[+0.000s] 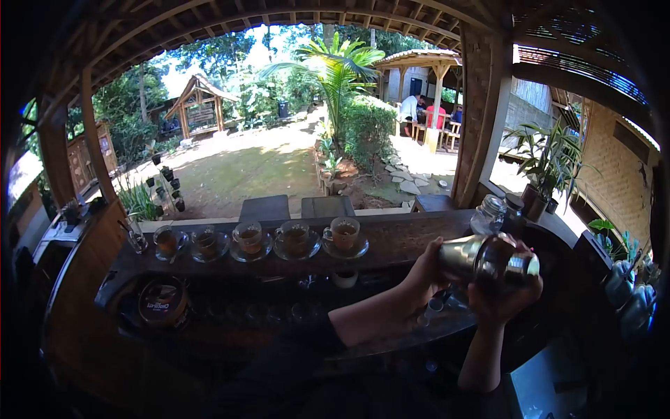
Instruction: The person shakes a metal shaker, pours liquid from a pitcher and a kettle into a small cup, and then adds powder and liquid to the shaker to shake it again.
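Observation:
A shiny metal cocktail shaker point(462, 254) is held nearly level above the right part of the bar counter. My left hand point(426, 271) is closed around its wider end. My right hand point(504, 299) grips the lid end from below and around the side, with some fingers hidden behind the metal. To the left, several glass cups of brownish drink, one of them a cup point(345, 233) nearest my hands, stand in a row on glass saucers along the dark wooden counter point(412, 237).
Behind the shaker stand a lidded glass jar point(488, 214) and a potted plant point(536, 199). A round labelled tub point(162, 302) sits on the lower shelf at left. Stools point(328, 207) line the counter's far side. People point(410, 110) are under a distant pavilion.

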Motion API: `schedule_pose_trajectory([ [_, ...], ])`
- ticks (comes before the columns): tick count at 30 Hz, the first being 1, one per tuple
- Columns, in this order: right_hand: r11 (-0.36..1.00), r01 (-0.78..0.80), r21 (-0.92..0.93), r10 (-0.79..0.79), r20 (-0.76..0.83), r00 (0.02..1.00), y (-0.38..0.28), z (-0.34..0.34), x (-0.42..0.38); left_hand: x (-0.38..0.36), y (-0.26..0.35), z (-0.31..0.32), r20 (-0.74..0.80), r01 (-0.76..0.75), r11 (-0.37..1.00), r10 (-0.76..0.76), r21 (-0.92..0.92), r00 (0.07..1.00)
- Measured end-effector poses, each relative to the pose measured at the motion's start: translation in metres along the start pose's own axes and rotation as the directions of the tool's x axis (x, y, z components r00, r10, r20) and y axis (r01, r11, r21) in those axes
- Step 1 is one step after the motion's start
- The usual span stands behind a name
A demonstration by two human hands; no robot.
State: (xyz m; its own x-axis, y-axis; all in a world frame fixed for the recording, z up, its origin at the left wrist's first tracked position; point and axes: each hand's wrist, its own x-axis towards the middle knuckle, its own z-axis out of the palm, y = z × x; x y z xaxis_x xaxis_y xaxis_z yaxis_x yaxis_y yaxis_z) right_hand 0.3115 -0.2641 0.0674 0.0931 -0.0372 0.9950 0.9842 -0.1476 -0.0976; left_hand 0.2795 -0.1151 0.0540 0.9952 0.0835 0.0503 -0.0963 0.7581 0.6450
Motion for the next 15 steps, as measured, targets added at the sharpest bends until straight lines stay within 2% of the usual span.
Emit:
schedule_pose_trajectory([
  [1,0.936,0.238,0.259,-0.228,-0.07,0.971,0.0,-0.001,0.012,-0.008,0.001,0.012,0.115,-0.029,0.999,0.026,0.029,0.993],
  [2,0.89,0.357,0.284,-0.337,-0.12,0.934,-0.025,-0.011,0.031,-0.016,0.003,0.032,0.171,-0.061,0.998,0.056,0.024,0.984],
  [3,0.919,0.124,0.374,-0.141,0.019,0.99,-0.036,-0.038,0.016,-0.027,0.008,0.053,0.258,-0.155,0.98,0.119,0.126,0.959],
  [4,0.92,0.117,0.374,-0.134,0.021,0.991,-0.034,-0.046,0.025,-0.035,0.013,0.072,0.35,-0.255,0.943,0.17,0.214,0.921],
  [5,0.896,0.31,0.319,-0.309,-0.054,0.95,-0.03,-0.05,0.04,-0.038,0.015,0.084,0.468,-0.387,0.884,0.235,0.262,0.852],
  [6,0.836,0.49,0.248,-0.476,-0.117,0.872,-0.024,-0.052,0.056,-0.037,0.016,0.093,0.583,-0.516,0.806,0.278,0.29,0.763],
  [7,0.743,0.648,0.167,-0.628,-0.163,0.761,-0.019,-0.054,0.067,-0.03,0.016,0.097,0.589,-0.502,0.82,0.269,0.276,0.762],
  [8,0.621,0.779,0.081,-0.758,-0.189,0.624,-0.014,-0.06,0.07,-0.012,0.01,0.093,0.482,-0.412,0.867,0.244,0.28,0.842],
  [9,0.822,0.529,0.212,-0.505,-0.161,0.848,0.001,-0.057,0.055,0.01,-0.002,0.078,0.415,-0.257,0.949,0.163,0.181,0.895],
  [10,0.922,0.217,0.322,-0.199,-0.09,0.976,0.02,-0.051,0.036,0.029,-0.015,0.059,0.358,-0.098,0.993,0.069,0.063,0.931],
  [12,0.938,0.178,0.299,-0.172,-0.047,0.984,0.049,-0.054,0.012,0.038,-0.039,0.019,0.3,0.021,0.999,-0.032,0.041,0.953],
  [13,0.948,0.158,0.274,-0.157,-0.026,0.987,0.063,-0.053,0.006,0.041,-0.049,0.006,0.27,0.032,0.998,-0.045,0.055,0.962],
  [14,0.956,0.145,0.256,-0.148,-0.006,0.989,0.063,-0.049,0.015,0.036,-0.045,0.022,0.269,0.02,0.998,-0.034,0.056,0.962],
  [15,0.863,0.261,0.434,-0.263,-0.056,0.963,0.053,-0.053,0.021,0.028,-0.047,0.039,0.281,-0.032,0.998,0.014,0.062,0.96],
])
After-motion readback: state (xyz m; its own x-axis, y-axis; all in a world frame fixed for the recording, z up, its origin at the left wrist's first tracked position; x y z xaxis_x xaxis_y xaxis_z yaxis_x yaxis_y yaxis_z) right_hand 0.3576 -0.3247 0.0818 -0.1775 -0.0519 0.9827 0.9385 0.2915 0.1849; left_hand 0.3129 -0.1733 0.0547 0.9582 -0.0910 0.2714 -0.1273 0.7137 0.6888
